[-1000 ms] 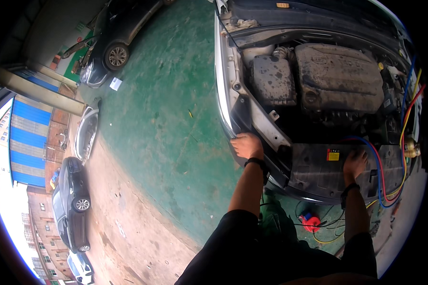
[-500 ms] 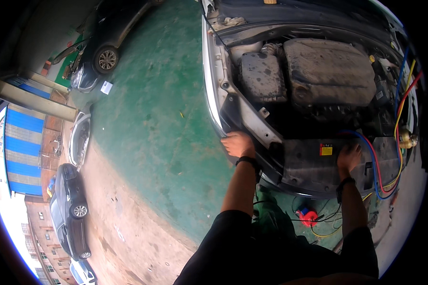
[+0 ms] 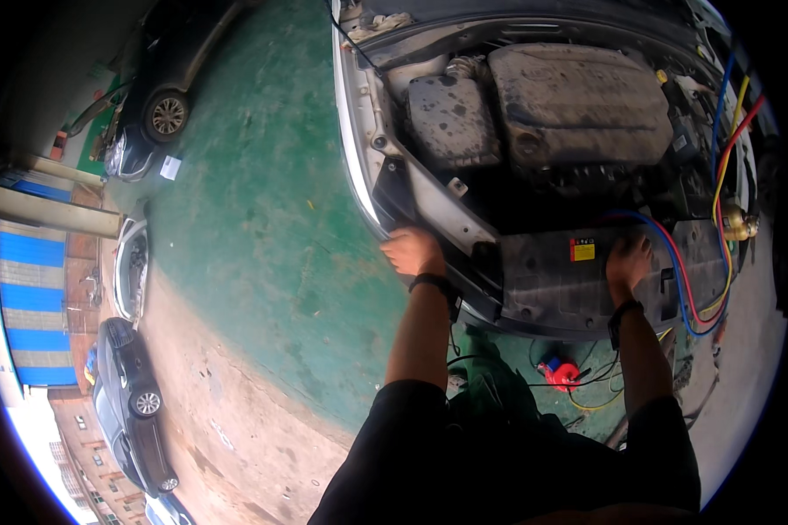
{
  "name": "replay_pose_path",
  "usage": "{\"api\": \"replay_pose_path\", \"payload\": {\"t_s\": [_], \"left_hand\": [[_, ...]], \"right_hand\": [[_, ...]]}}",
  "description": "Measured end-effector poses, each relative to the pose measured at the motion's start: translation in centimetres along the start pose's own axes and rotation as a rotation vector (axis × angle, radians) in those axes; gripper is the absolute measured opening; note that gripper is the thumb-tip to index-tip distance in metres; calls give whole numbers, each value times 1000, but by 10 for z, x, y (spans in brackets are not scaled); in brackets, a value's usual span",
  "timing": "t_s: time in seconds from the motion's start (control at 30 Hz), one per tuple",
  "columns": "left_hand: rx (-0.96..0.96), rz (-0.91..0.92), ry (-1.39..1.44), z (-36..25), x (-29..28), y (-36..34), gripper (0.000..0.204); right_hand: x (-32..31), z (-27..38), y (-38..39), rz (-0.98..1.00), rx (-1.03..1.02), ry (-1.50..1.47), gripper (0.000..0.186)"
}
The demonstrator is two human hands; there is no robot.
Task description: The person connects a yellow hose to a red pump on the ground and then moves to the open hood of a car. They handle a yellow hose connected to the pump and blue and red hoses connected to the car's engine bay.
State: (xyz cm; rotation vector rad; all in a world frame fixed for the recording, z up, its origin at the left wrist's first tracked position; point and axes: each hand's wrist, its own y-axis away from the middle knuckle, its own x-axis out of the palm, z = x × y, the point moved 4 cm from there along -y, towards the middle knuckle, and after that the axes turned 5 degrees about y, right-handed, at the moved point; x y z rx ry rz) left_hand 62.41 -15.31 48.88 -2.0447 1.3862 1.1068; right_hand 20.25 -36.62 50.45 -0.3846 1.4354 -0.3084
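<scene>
A car's open engine bay lies in front of me. My left hand rests on the car's front corner, beside the headlight area, its fingers lying over the edge toward the left. My right hand lies on the black plastic cover across the bay's front, fingers apart and nothing in them. Left of that hand, a yellow and red warning label is stuck to the cover. Behind it sit the dusty engine cover and a dusty black box. Red, blue and yellow hoses loop just right of my right hand.
A brass-coloured fitting stands by the hoses at the right. Below the bumper, a red and blue object lies among cables on the green floor. Far left are a dark car, a detached bumper and another parked car.
My view has shifted slightly, so the car and both hands appear a little further left and higher. Both hands keep their places on the car.
</scene>
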Motion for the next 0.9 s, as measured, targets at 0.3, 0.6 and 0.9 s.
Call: {"api": "replay_pose_path", "payload": {"t_s": [0.3, 0.6, 0.9], "left_hand": [[25, -32, -15, 6, 9, -5, 37], [28, -73, -23, 3, 5, -2, 37], [19, -108, -87, 1, 7, -2, 36]], "right_hand": [[-2, 3, 1, -6, 12, 12, 26], [-1, 3, 1, -73, -5, 7, 21], [-4, 4, -1, 15, 27, 13, 26]]}}
